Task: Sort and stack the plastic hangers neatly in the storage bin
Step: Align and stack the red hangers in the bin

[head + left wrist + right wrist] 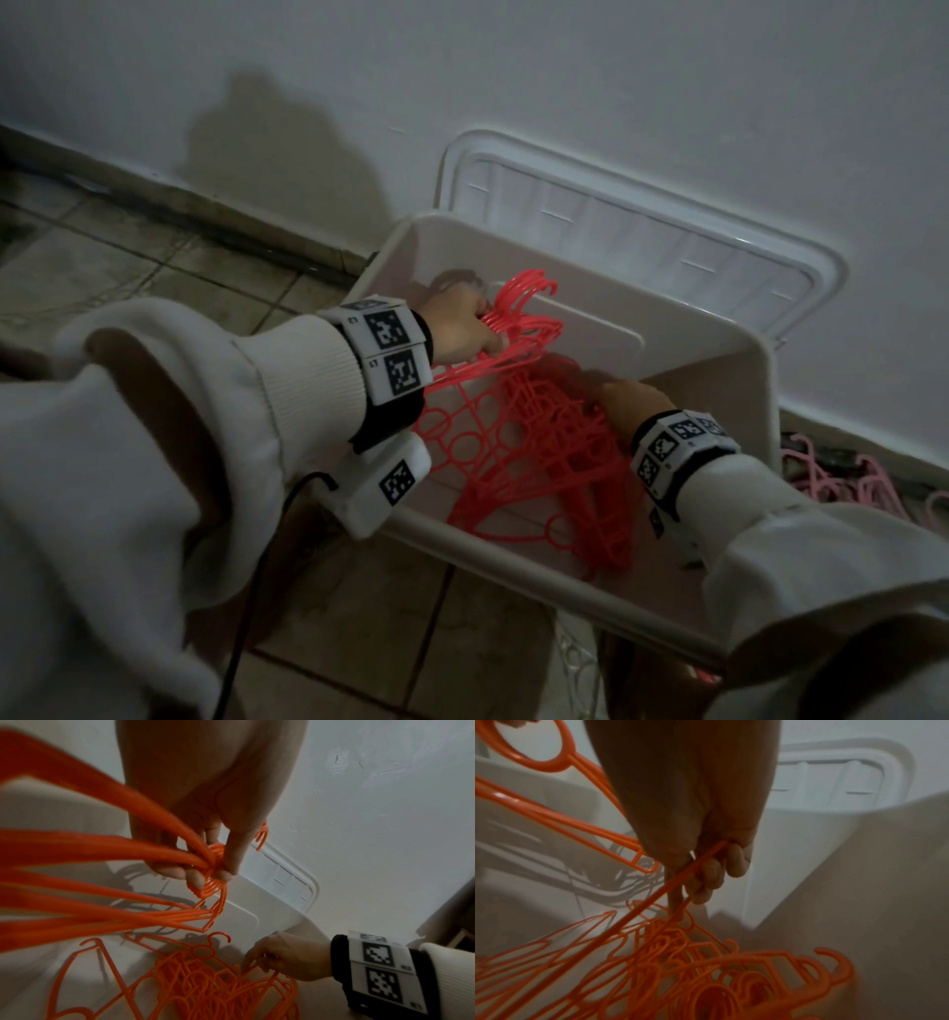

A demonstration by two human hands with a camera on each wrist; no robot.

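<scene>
A white storage bin (580, 575) stands on the floor by the wall. My left hand (462, 324) grips a bunch of orange-red hangers (518, 308) near their hooks, held up inside the bin; the left wrist view shows the fingers (197, 874) curled round the bunch (102, 850). A loose pile of more orange-red hangers (544, 462) lies on the bin's bottom. My right hand (624, 406) reaches into that pile and, in the right wrist view, its fingers (713, 874) curl round a thin hanger bar (659, 892).
The bin's white lid (642, 226) leans against the white wall (565, 77) behind it. Pink hangers (842, 478) lie on the floor to the bin's right. Tiled floor (128, 257) spreads to the left; a black cable (257, 591) hangs from my left wrist.
</scene>
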